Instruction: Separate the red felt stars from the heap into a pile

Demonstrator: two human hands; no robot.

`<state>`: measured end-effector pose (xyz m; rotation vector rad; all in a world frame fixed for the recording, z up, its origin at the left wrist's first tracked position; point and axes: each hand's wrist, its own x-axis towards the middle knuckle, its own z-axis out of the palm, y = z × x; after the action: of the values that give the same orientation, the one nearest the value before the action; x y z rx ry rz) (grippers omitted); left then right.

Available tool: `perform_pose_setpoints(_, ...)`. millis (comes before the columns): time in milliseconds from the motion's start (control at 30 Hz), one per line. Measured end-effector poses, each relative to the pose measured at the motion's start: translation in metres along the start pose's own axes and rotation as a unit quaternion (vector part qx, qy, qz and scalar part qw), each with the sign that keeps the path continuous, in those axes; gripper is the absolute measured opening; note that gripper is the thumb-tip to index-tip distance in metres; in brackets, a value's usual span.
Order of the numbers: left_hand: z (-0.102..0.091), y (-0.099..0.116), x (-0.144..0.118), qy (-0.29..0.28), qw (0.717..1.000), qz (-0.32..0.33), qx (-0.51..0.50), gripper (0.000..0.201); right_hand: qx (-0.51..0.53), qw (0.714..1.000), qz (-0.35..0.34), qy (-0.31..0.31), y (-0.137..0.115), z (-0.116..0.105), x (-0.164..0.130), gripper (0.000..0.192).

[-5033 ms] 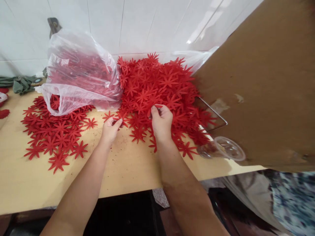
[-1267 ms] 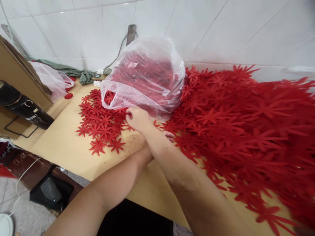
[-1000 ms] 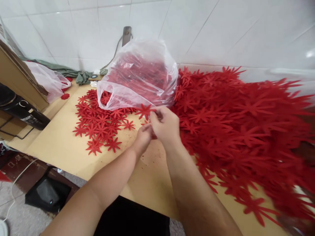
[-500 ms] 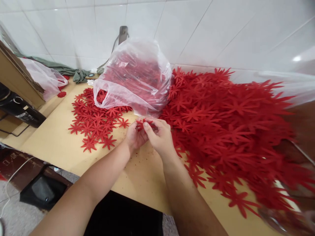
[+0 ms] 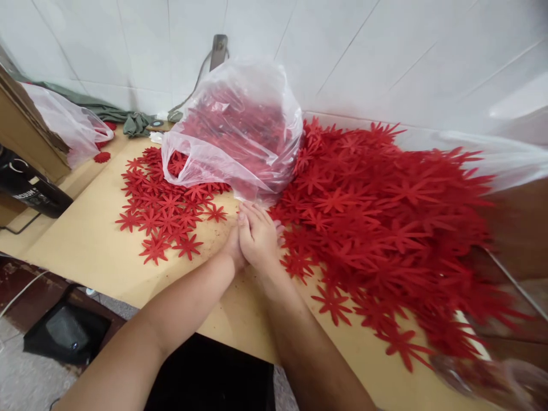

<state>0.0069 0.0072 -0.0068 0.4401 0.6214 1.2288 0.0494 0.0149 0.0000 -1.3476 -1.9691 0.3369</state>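
My right hand (image 5: 258,238) lies palm down on the table (image 5: 85,251), fingers straight and together, just in front of a clear plastic bag (image 5: 240,131) stuffed with red felt flowers. My left hand (image 5: 233,249) is tucked under and beside it, mostly hidden. Whatever sits beneath the two hands is covered. A big loose heap of red flowers (image 5: 385,217) spreads to the right of the hands. A flatter patch of single red flowers (image 5: 162,208) lies to their left.
At the far left stand a black bottle (image 5: 29,188), a cardboard sheet (image 5: 17,125) and a second plastic bag (image 5: 68,128), with green cloth (image 5: 132,121) by the tiled wall. Brown cardboard (image 5: 522,240) rises at the right edge. A black bag (image 5: 64,334) lies on the floor.
Half a second ago both hands pinched a red flower up off the table; now they have dropped flat onto the table with the right hand over the left and the flower out of sight.
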Motion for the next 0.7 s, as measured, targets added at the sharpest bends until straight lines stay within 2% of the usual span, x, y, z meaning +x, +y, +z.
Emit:
perform_pose_setpoints(167,0.001,0.005,-0.006,0.012,0.998,-0.033,-0.054,0.053,-0.015,0.999,0.033,-0.014,0.005,-0.001,-0.001,0.051)
perform_pose_setpoints(267,-0.001,0.013,-0.009,0.011,0.997,-0.035,-0.071,0.062,-0.026,0.999,-0.022,-0.024,-0.006,-0.009,-0.021,0.053)
perform_pose_setpoints(367,0.000,0.018,-0.009,-0.006,0.993,-0.077,-0.091,0.068,-0.002,0.998,-0.059,-0.035,-0.020,-0.013,-0.043,0.055)
perform_pose_setpoints(433,0.004,0.017,-0.009,-0.007,0.991,-0.089,-0.101,0.066,0.015,0.999,-0.036,-0.015,-0.022,-0.011,-0.045,0.057)
perform_pose_setpoints(533,0.013,0.012,-0.011,0.009,0.994,-0.056,-0.099,0.057,0.013,0.999,0.028,0.022,-0.008,-0.005,-0.028,0.060)
perform_pose_setpoints(633,0.019,0.005,-0.017,-0.016,0.996,-0.048,-0.080,0.054,0.018,0.994,0.098,0.043,0.016,-0.004,-0.006,0.063)
perform_pose_setpoints(700,0.019,0.001,-0.020,-0.042,0.995,-0.062,-0.063,0.056,0.021,0.994,0.097,0.048,0.025,-0.005,-0.003,0.067)
